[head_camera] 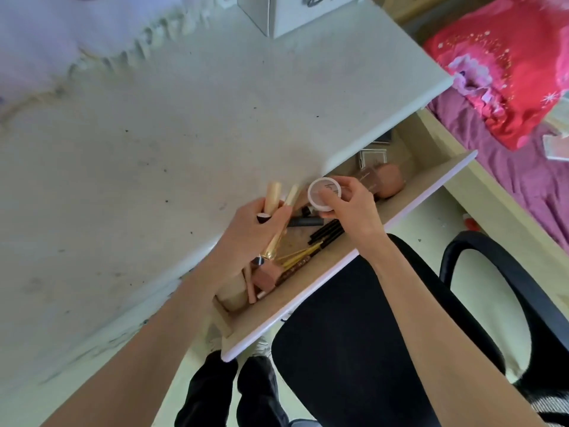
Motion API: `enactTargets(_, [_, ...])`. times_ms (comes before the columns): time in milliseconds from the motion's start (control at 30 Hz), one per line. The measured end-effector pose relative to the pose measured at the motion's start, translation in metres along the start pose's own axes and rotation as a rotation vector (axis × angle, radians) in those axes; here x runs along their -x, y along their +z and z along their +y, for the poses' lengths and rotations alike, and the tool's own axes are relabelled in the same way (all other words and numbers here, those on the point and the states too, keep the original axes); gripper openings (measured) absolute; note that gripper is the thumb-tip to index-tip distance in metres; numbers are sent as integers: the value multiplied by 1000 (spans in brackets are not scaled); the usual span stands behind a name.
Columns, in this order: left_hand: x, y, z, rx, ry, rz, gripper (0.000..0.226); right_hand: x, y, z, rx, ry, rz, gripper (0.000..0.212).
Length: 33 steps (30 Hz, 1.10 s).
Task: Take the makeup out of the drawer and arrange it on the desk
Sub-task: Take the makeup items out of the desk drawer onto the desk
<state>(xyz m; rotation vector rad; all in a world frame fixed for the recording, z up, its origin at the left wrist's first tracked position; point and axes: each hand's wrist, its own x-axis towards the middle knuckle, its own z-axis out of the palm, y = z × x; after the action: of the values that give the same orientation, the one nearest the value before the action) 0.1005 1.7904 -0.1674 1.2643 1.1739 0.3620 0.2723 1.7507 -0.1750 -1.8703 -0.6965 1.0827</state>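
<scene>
Head view: we are gripping tubes (278, 200) in our closed left hand (249, 232), right hand (351, 208) pinching a light, smooth jar (324, 194) by its rim.

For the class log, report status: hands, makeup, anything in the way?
Left hand grips gold tubes. Right hand holds round jar above open drawer. Brushes remain inside; no makeup visible on desk. Nothing in the way.
</scene>
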Motion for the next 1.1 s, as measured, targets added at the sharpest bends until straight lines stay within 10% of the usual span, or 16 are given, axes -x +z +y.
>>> enactTargets(167, [-33,-48,26,181,-68,122,14,-19,36,-30,72,-121,24,36])
enactTargets(500, [-145,-105,56,-262,34,443,35,-91,106,-49,538,-450,298,38])
enactTargets(1100, [-245,-93,117,-214,65,438,64,-106,115,-48,644,-499,408,38])
